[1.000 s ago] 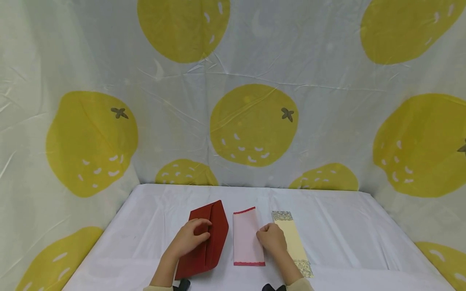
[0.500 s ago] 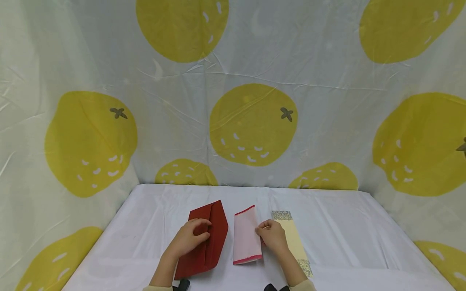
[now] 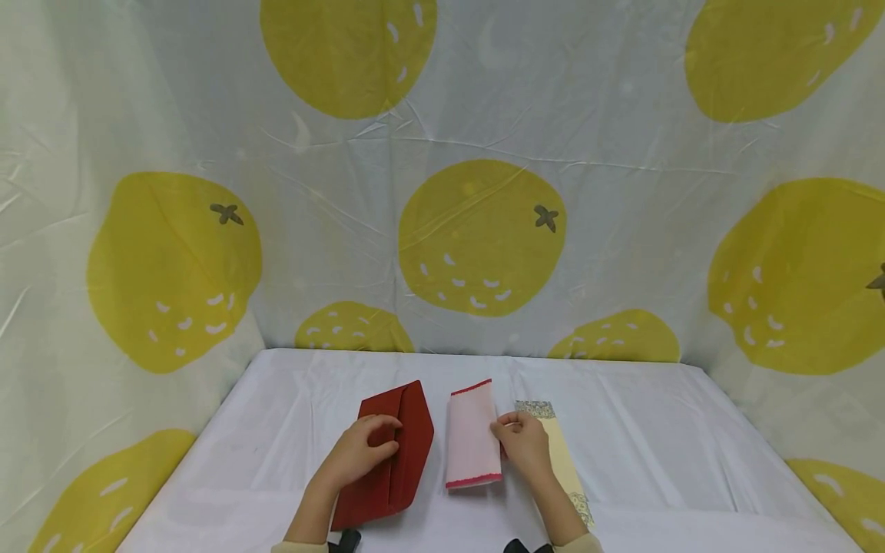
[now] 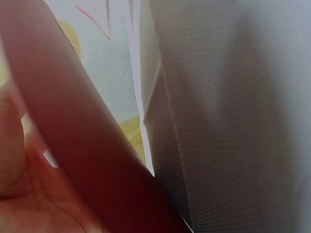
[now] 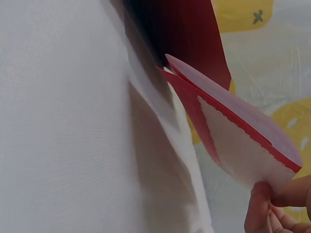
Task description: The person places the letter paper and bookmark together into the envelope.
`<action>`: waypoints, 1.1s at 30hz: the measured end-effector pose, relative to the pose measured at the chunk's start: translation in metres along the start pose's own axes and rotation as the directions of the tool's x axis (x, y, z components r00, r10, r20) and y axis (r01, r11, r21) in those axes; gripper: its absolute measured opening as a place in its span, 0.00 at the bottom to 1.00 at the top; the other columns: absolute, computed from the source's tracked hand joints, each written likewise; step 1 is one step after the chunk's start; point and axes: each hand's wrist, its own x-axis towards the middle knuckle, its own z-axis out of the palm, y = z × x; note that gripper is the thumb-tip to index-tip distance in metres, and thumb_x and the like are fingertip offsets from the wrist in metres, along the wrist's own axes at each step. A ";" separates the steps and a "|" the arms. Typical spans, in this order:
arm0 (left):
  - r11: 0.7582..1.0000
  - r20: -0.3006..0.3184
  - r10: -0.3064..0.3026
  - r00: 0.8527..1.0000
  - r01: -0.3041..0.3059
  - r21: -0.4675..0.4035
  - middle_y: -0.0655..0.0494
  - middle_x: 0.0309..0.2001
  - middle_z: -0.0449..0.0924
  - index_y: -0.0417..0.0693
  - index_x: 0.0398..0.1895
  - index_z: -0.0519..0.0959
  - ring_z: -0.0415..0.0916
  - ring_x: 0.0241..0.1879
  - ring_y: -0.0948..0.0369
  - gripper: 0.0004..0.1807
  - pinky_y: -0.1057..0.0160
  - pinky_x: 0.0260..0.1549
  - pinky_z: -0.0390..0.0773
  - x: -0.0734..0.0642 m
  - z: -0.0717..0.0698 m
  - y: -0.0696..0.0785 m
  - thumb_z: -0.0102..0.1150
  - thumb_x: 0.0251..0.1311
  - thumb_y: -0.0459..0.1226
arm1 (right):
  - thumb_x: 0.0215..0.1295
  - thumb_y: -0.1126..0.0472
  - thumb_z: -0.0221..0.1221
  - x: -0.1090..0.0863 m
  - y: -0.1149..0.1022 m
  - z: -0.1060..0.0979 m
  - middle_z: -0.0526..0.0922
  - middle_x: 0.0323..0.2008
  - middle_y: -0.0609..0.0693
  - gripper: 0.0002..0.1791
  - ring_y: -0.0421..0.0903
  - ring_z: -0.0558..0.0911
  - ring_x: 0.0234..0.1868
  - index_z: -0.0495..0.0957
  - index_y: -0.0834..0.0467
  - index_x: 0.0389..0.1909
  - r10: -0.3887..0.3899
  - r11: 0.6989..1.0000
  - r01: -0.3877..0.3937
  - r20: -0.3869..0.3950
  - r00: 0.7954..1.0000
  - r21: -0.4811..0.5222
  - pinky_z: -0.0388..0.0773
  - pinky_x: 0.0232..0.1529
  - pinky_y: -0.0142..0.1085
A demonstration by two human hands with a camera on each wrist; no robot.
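Note:
A red envelope [image 3: 415, 453] stands tilted at the left, its pointed flap turned to the right. My left hand [image 3: 359, 453] grips it, thumb and fingers curled at the pocket's edge; in the left wrist view a red panel [image 4: 73, 121] covers part of the palm. Between thumb and finger, my right hand [image 3: 524, 444] pinches the right edge of a folded pink sheet of paper [image 3: 473, 434] with red scalloped borders. The right wrist view shows the folded sheet [image 5: 248, 150] with its layers slightly apart, raised off the cloth.
A cream paper strip [image 3: 563, 457] with grey patterned ends lies right of the pink sheet, partly behind my right hand and forearm. White cloth [image 3: 643, 461] covers the table. A curtain [image 3: 622, 238] printed with yellow fruit surrounds its back and sides.
My right hand has lifted the pink sheet from the table and tilted it, shifting it slightly right and away from me. My left hand and the red envelope have stayed in place.

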 end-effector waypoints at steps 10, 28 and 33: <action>1.000 0.002 0.005 1.000 -0.005 0.003 0.51 0.55 0.76 0.51 0.50 0.80 0.68 0.61 0.46 0.14 0.40 0.56 0.67 0.000 -0.002 0.002 0.63 0.60 0.37 | 0.60 0.65 0.64 -0.002 -0.010 -0.005 0.80 0.19 0.50 0.08 0.43 0.76 0.16 0.79 0.68 0.34 -0.030 0.996 0.036 -0.074 0.997 0.081 0.76 0.20 0.32; 1.000 -0.007 0.010 1.000 -0.010 0.014 0.51 0.55 0.75 0.52 0.49 0.81 0.69 0.60 0.47 0.14 0.41 0.55 0.67 0.001 0.000 0.000 0.64 0.59 0.38 | 0.64 0.62 0.63 -0.014 -0.037 0.003 0.83 0.24 0.54 0.11 0.46 0.80 0.20 0.78 0.68 0.39 0.013 0.976 0.014 -0.123 0.992 0.217 0.78 0.23 0.32; 1.000 -0.009 0.010 1.000 -0.010 0.015 0.52 0.55 0.75 0.52 0.49 0.81 0.69 0.59 0.48 0.14 0.41 0.55 0.68 0.001 0.000 -0.001 0.64 0.58 0.38 | 0.63 0.64 0.63 -0.015 -0.038 0.012 0.82 0.24 0.53 0.11 0.45 0.79 0.19 0.78 0.69 0.38 0.011 0.968 0.016 -0.106 0.994 0.250 0.79 0.23 0.33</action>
